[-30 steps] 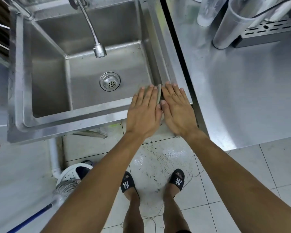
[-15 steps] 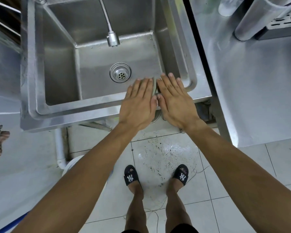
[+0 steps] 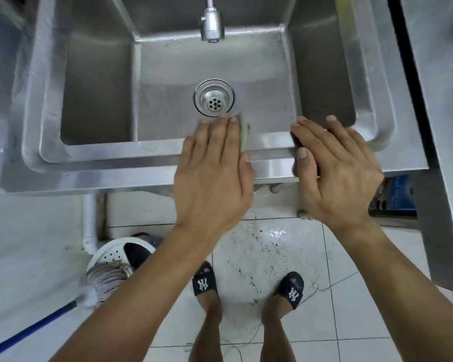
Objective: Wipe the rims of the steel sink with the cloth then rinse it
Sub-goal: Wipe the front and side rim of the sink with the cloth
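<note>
My left hand [image 3: 209, 176] presses flat, straight fingers [image 3: 220, 134] on the thin, limp pale-green cloth [image 3: 244, 131] at the steel sink's [image 3: 102, 155] six o'clock rim, right hand [image 3: 338, 173] flat alongside; soft and likely slippery, it needs bunching to lift.

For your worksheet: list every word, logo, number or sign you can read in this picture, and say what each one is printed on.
"NY", interlocked white letters, on the left slipper.
"NY", the same logo, on the right slipper.
Blue package under the sink rim: pale print, too blurred to read.
Nothing else legible.
</note>
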`<action>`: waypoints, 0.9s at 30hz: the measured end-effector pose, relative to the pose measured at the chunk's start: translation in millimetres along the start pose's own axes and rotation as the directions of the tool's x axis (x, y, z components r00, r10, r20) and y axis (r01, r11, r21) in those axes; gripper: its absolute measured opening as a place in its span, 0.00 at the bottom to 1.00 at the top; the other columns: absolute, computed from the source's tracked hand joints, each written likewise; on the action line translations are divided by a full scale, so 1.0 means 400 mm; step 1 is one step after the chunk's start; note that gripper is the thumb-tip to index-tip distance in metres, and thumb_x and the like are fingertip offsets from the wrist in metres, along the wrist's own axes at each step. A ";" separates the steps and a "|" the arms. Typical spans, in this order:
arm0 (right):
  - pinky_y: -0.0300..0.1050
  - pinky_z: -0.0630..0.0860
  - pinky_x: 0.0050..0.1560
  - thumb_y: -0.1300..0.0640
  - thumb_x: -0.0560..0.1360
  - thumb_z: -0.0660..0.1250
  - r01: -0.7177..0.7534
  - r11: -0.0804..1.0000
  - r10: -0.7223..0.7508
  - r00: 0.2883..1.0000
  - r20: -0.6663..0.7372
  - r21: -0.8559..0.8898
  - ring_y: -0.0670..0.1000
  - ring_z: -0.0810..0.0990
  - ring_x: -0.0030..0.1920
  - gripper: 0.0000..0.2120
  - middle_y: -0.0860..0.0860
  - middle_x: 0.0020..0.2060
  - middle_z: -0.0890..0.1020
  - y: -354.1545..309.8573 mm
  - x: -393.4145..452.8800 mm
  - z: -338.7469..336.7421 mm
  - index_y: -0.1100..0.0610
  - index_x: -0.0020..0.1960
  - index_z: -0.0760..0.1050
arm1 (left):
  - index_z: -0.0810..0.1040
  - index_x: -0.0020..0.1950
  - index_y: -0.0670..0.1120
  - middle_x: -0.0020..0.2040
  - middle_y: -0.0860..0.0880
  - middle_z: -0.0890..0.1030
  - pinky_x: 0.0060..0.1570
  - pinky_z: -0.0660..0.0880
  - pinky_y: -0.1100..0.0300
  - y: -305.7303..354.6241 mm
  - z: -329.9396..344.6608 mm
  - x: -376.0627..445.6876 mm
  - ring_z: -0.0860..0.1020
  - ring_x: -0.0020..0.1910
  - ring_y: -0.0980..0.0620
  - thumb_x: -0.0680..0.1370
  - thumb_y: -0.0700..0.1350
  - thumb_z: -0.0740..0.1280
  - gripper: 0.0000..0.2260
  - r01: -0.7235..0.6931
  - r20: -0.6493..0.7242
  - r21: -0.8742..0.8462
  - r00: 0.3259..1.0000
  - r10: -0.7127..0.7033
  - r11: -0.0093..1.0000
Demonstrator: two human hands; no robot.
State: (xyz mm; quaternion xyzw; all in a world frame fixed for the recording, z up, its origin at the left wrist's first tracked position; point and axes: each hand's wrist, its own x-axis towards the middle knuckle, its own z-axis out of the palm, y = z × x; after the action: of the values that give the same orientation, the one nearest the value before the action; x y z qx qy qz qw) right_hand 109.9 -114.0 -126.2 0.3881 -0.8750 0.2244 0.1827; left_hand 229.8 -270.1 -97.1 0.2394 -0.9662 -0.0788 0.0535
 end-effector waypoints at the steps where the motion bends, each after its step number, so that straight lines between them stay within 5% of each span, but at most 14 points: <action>1: 0.56 0.72 0.71 0.52 0.86 0.55 -0.009 1.000 0.009 1.000 0.001 -0.003 0.56 0.76 0.72 0.19 0.48 0.67 0.82 -0.004 -0.003 0.000 0.53 0.68 0.80 | 0.63 0.81 0.43 0.79 0.43 0.68 0.78 0.59 0.45 0.033 0.013 0.007 0.65 0.79 0.40 0.84 0.51 0.49 0.26 -0.029 -0.012 -0.009 1.000 0.028 1.000; 6: 0.61 0.58 0.80 0.50 0.87 0.50 0.043 0.999 -0.036 0.960 0.277 -0.019 0.59 0.60 0.81 0.24 0.54 0.77 0.70 -0.015 0.005 -0.048 0.58 0.78 0.69 | 0.66 0.80 0.43 0.78 0.44 0.70 0.77 0.62 0.46 0.009 0.024 0.002 0.66 0.79 0.43 0.85 0.52 0.48 0.26 -0.120 -0.036 -0.021 0.992 0.120 0.992; 11: 0.58 0.50 0.83 0.46 0.87 0.46 0.317 0.945 -0.312 0.803 0.508 0.080 0.56 0.50 0.83 0.28 0.55 0.83 0.56 -0.070 0.051 -0.038 0.59 0.83 0.56 | 0.66 0.80 0.43 0.78 0.43 0.70 0.78 0.60 0.47 -0.134 -0.004 -0.043 0.66 0.78 0.42 0.86 0.53 0.46 0.26 0.073 -0.093 0.065 0.993 -0.066 0.995; 17: 0.57 0.58 0.81 0.44 0.87 0.46 0.435 0.896 -0.404 0.719 0.566 0.087 0.55 0.56 0.83 0.28 0.53 0.82 0.59 -0.056 0.070 -0.028 0.57 0.82 0.59 | 0.67 0.79 0.41 0.78 0.42 0.69 0.79 0.56 0.44 -0.072 0.012 -0.049 0.62 0.80 0.41 0.85 0.51 0.50 0.26 0.297 -0.159 -0.017 0.942 -0.296 0.955; 22: 0.55 0.58 0.81 0.49 0.86 0.48 0.358 0.922 -0.379 0.758 0.530 0.147 0.54 0.59 0.82 0.26 0.55 0.81 0.64 -0.116 0.072 -0.016 0.60 0.80 0.64 | 0.66 0.80 0.42 0.79 0.44 0.68 0.80 0.53 0.48 -0.003 0.030 -0.071 0.61 0.81 0.43 0.86 0.50 0.50 0.24 0.334 -0.227 -0.108 0.909 -0.351 0.936; 27: 0.54 0.56 0.82 0.50 0.87 0.49 0.345 0.919 -0.392 0.750 0.532 0.191 0.54 0.58 0.82 0.25 0.53 0.81 0.62 -0.176 0.083 0.006 0.57 0.81 0.62 | 0.68 0.78 0.42 0.78 0.44 0.69 0.80 0.56 0.46 -0.180 0.007 -0.115 0.62 0.80 0.42 0.86 0.50 0.48 0.24 0.463 -0.303 -0.064 0.835 -0.459 0.884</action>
State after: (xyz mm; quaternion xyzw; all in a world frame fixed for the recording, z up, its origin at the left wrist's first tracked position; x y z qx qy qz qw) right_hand 142.4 -177.3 -94.3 0.6085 -0.7858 0.0950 -0.0569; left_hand 302.6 -310.9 -115.5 0.4747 -0.8599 -0.0449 0.1824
